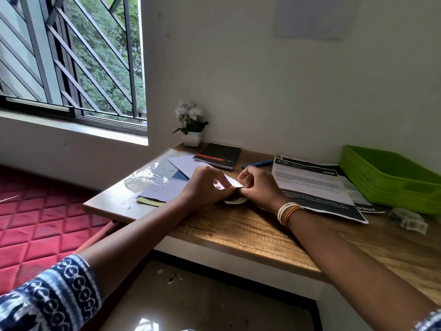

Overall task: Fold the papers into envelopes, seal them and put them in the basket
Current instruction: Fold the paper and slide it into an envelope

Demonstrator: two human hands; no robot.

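Hands meet at the middle of the bench, and between them sits a small folded white paper, lifted a little off the wood. Left hand curls round its near-left end, fingers bent over the top; right hand pinches the opposite end, thumb and forefinger closed on the edge. The strip's long axis runs left to right, slightly rising toward the left, so each hand has its own end. Something round and dark peeks out under the two hands, possibly a tape roll; I cannot tell for sure.

Now the relation that matters: the green basket lies off to the right, near the wall, well apart from the paper. The right hand is plainly the nearer one, and the printed sheets lie flat between it and the basket. So, by my reading, once this fold is sealed, the carry goes rightward over those sheets, right hand leading.

More paper waits on the left: a pale envelope-like sheet and a stack beside the left wrist.
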